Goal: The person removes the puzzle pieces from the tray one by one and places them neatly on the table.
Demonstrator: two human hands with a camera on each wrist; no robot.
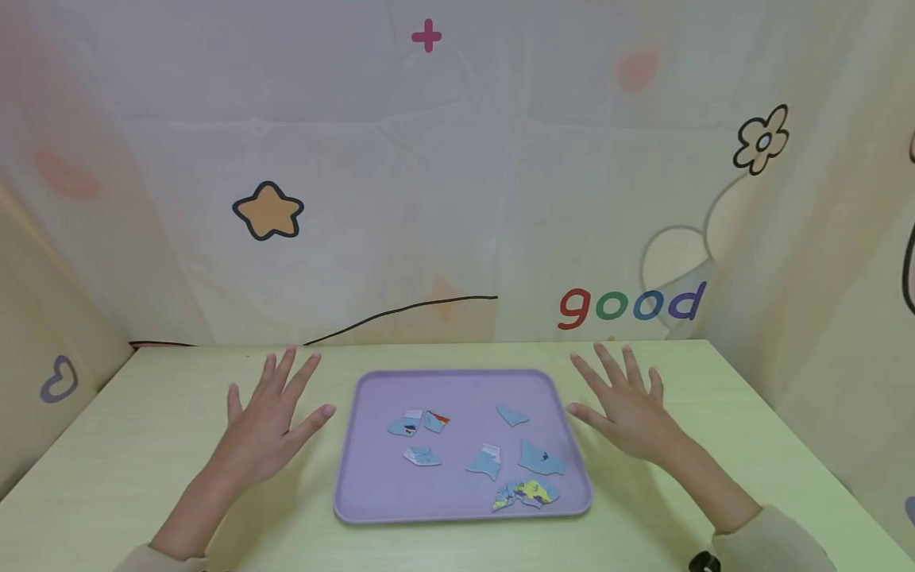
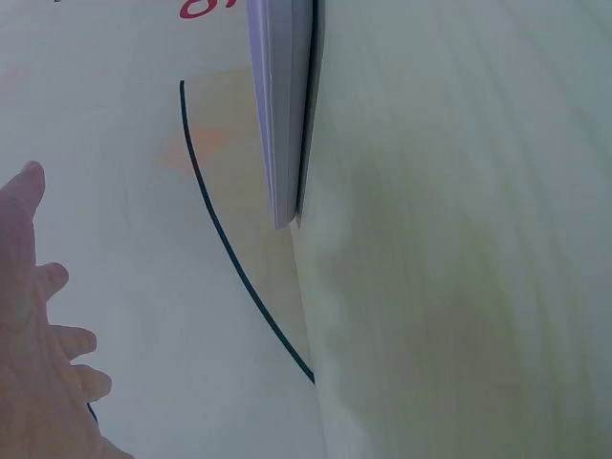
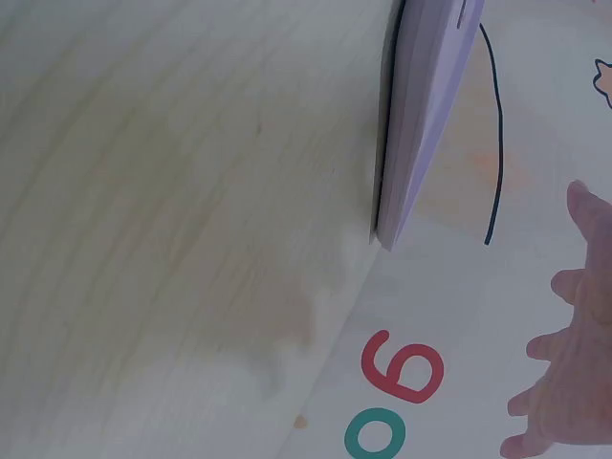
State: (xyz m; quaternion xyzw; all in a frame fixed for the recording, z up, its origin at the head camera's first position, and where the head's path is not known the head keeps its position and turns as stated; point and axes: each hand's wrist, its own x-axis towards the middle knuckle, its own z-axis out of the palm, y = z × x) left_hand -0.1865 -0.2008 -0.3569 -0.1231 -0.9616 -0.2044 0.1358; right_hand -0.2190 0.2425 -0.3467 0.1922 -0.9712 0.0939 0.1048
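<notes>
A purple tray lies on the table between my hands. On it are several flat, irregular light-blue pieces with printed pictures. At the tray's left are a piece with a white patch, one with a red stripe and a pale one. Farther right lie a small plain piece and a larger one. Yellow-patterned pieces cluster near the front right corner. My left hand hovers left of the tray, fingers spread, holding nothing. My right hand, likewise spread, hovers at the tray's right.
The pale wooden table extends past the tray on both sides. A printed cloth with a star, a flower and the word "good" hangs behind it. More cloth closes off the left and right. A small black object sits at the right sleeve.
</notes>
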